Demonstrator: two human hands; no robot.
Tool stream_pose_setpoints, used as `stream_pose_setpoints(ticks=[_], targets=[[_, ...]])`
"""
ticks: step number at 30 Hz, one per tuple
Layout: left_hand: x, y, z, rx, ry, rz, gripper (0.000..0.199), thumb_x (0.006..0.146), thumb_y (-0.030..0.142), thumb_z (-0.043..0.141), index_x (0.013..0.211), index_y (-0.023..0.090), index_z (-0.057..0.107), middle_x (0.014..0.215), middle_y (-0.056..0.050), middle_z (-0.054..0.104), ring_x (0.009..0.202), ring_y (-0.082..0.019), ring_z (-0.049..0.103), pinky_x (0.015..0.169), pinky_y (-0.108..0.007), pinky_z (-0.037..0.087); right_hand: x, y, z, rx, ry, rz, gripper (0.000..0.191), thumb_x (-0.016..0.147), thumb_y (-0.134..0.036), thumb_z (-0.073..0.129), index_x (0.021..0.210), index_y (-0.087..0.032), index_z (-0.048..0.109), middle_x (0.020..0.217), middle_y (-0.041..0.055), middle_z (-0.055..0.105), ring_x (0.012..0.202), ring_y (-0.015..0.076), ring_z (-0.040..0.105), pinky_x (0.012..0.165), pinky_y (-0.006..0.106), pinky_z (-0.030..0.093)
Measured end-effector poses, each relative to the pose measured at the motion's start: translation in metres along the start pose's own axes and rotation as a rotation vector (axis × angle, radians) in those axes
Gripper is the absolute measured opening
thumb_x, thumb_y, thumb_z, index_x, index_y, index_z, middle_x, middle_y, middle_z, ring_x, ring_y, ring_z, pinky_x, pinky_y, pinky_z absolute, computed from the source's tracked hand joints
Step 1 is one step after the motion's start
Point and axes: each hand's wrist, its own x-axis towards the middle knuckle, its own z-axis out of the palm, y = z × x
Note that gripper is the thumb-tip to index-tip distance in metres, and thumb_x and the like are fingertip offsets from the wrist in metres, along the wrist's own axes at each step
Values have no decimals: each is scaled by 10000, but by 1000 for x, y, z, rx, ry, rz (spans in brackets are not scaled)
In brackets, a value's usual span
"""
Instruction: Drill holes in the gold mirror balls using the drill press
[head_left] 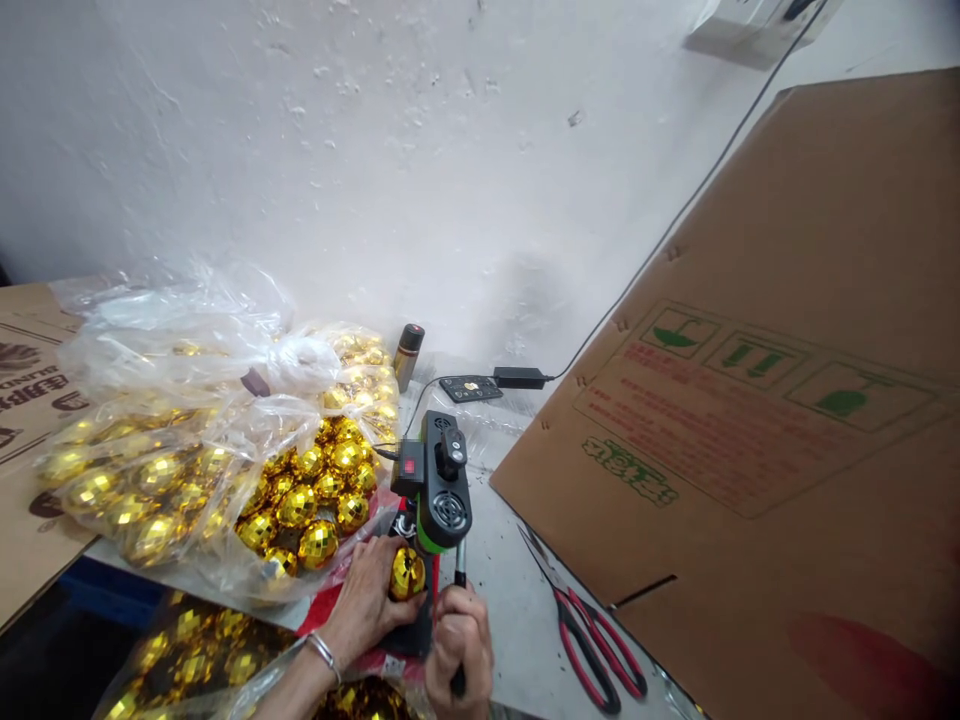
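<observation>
My left hand [367, 600] cups a small gold mirrored ball [407, 572], fingers curled around its left and lower side, and the ball sits pressed against the base of a small black machine [442, 480] at the near edge of the table [502, 560]. The ball is round, so it has no long axis I can name, and I cannot make out which way its cap points. It lies just to the right of my left fingertips, directly under the machine's head with its green band. My right hand [459, 650] is closed in a fist around the machine's lever handle [459, 570], a thin dark rod that rises nearly upright from my grip to the head; its long axis runs from me up and slightly away. The ball sits just left of that rod, above and left of my right knuckles. To the left lie clear plastic bags of gold balls [225, 450], and more fill a bag below my wrist. Red-handled scissors [585, 630] lie to the right, beside a large cardboard sheet [787, 400].
</observation>
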Motion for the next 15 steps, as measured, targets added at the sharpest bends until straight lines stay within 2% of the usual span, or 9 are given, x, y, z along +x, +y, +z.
stream_pose_setpoints(ticks=[3,4,6,7,9,11,12,13,15], targets=[[-6,1,-1,5,2,13,491,777,254,781,1247,168,670,1135,-136,754,1064,-367,680,949,-549,552,32,-14,-7,55,-28,155,329,1064,-120,416,757,-215,488,691,-41,512,562,82,501,512,222,391],[-11,-1,0,3,3,36,496,782,237,783,1258,166,664,1147,-139,755,1066,-360,688,948,-538,560,44,-19,-9,77,-48,219,319,1062,-125,442,761,-211,503,682,-45,496,562,81,489,515,219,385],[-25,-7,2,17,25,131,540,794,235,806,1304,171,643,1213,-153,747,1101,-357,698,961,-525,571,62,-25,-10,92,-46,250,338,1061,-133,468,734,-210,505,650,-55,465,565,78,485,530,214,381],[-33,-11,2,37,52,200,586,799,281,834,1338,181,626,1256,-162,737,1128,-363,698,964,-523,577,67,-27,-10,100,-41,250,351,1062,-134,473,720,-211,493,643,-57,456,569,76,482,540,211,383],[-49,-21,-3,98,129,342,762,782,489,882,1416,198,573,1317,-180,717,1160,-384,694,948,-518,592,70,-28,-9,117,-26,235,354,1059,-123,471,717,-211,481,649,-56,455,583,74,481,557,210,387],[-59,-30,-17,191,229,407,859,807,667,814,1466,198,524,1334,-189,713,1161,-381,697,930,-500,601,64,-27,-7,132,-7,216,330,1050,-100,471,739,-209,493,663,-53,460,596,75,484,562,213,387],[-60,-32,-26,258,285,397,792,879,663,744,1472,190,516,1331,-189,718,1160,-367,700,932,-487,598,60,-26,-6,137,-2,208,322,1045,-88,470,748,-209,496,666,-52,459,599,76,485,560,215,386],[-59,-34,-37,343,338,357,655,970,588,663,1463,178,526,1322,-187,726,1156,-350,705,941,-474,592,56,-25,-6,139,-1,198,319,1040,-80,469,749,-209,493,665,-51,455,601,78,484,557,217,386],[-52,-32,-58,554,402,198,387,1067,341,526,1390,141,600,1263,-191,752,1097,-327,728,922,-458,583,49,-24,-5,137,-6,183,320,1037,-77,461,747,-211,483,668,-47,455,602,83,480,548,217,388]])
